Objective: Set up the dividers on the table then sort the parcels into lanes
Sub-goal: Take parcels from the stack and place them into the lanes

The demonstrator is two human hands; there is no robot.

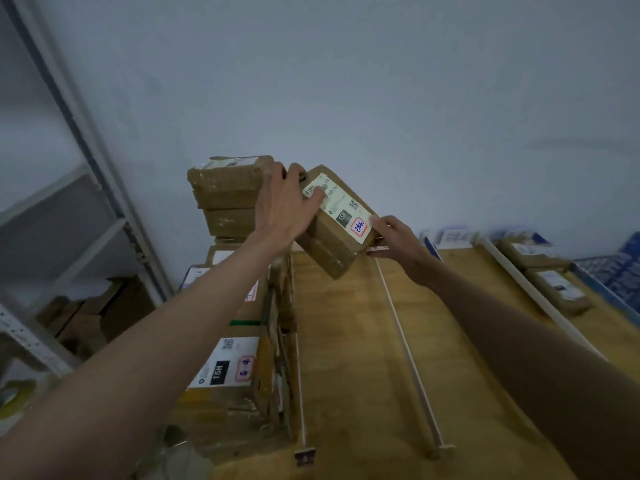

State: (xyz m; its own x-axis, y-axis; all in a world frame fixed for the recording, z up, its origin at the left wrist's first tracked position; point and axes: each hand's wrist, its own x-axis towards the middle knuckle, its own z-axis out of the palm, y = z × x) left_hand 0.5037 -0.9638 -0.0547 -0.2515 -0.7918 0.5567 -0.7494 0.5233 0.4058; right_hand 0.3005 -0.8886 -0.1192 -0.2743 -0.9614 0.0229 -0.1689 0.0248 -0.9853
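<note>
A brown taped parcel (pixel 334 233) with a white label and a red-framed sticker is tilted in the air above the far end of the wooden table (pixel 349 341). My left hand (pixel 289 202) grips its upper end, thumb on the label. My right hand (pixel 394 239) holds its lower right corner. Behind it rises a stack of brown parcels (pixel 230 195). Thin white divider rails (pixel 407 344) (pixel 300 382) (pixel 526 289) run lengthwise along the table and mark off lanes. Two labelled parcels (pixel 557 285) lie in the far right lane.
More labelled parcels (pixel 225 368) are piled along the table's left side. A metal shelf rack (pixel 86 188) with cardboard boxes (pixel 86 317) stands at the left. Blue crates (pixel 620 268) sit at the right edge. A pale wall is behind.
</note>
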